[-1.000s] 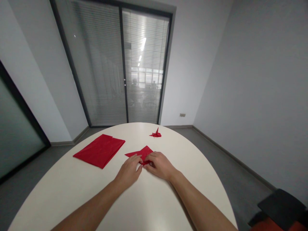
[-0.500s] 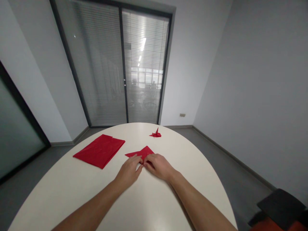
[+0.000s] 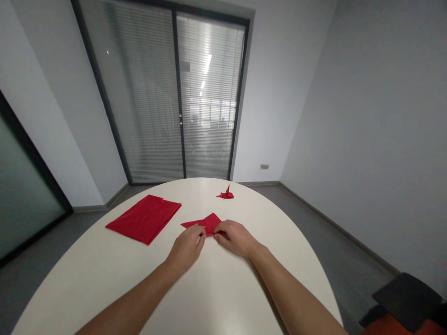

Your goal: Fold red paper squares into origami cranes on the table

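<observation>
A partly folded red paper (image 3: 206, 222) lies on the white round table (image 3: 216, 298) just beyond my hands. My left hand (image 3: 186, 247) rests on the paper's near left edge, fingers bent and pressing it down. My right hand (image 3: 235, 237) pinches the paper's near right edge between thumb and fingers. The near part of the paper is hidden under my fingers.
A stack of flat red paper sheets (image 3: 144, 217) lies at the left. A small finished red origami crane (image 3: 226, 194) stands further back. Glass doors with blinds (image 3: 174, 97) are behind the table. A dark chair (image 3: 407, 302) sits at the lower right.
My right hand has slid a little to the right and further along the paper's edge. The left hand has barely moved.
</observation>
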`<state>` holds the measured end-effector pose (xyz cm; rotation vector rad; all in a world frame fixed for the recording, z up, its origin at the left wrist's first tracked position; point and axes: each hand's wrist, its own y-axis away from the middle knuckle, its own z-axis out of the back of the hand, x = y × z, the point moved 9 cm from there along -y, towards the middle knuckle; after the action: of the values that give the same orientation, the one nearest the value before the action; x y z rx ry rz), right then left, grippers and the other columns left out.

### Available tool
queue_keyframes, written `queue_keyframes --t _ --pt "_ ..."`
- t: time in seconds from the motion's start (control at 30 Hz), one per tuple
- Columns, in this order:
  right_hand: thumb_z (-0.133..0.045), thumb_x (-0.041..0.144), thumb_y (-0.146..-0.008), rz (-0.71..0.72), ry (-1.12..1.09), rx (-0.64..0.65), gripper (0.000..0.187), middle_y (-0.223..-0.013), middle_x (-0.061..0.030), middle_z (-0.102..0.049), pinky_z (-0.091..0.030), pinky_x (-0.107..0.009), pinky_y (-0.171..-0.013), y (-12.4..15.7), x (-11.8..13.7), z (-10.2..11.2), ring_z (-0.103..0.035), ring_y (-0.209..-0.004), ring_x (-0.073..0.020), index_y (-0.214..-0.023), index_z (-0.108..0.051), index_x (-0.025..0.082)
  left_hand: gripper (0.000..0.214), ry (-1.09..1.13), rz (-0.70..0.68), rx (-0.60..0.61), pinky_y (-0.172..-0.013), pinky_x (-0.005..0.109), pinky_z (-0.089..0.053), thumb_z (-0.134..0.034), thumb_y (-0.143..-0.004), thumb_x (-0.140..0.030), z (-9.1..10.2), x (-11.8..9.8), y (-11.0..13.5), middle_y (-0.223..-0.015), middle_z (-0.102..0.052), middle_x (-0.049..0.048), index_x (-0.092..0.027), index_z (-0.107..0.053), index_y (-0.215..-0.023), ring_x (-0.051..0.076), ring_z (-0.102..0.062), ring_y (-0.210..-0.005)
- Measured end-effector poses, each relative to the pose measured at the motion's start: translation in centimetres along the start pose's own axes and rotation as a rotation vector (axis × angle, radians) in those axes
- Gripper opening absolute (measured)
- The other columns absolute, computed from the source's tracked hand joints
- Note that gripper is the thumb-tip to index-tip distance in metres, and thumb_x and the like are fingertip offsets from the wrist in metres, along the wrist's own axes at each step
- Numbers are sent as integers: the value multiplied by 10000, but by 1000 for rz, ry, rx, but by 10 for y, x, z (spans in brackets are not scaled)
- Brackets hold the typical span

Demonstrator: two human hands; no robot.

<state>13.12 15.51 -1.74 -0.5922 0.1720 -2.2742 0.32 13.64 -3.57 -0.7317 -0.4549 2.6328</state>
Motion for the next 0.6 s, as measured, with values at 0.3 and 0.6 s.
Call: queue_keyframes --t 0.3,0.6 --pt "-519 130 -918 -23 -90 -57 267 -1076 -58 -716 -466 -289 -830 -1 -7 -6 -645 -939 -194 -1146 -636 205 143 -40 98 -15 -788 331 -502 -500 -930 -154 -1 12 1 -991 -717 50 -214 -583 -1029 224 -677 -900" --pt "-515 94 -908 10 -20 -41 309 -1098 -54 -708 -467 -329 -930 -2 -4 -6 -616 -1044 -204 -1084 -722 241 266 -53 -5 -28 -961 366 -516 -509 -892 -94 -1 5 0 -1162 -702 51 -225 -700 -1022 219 -648 -1069"
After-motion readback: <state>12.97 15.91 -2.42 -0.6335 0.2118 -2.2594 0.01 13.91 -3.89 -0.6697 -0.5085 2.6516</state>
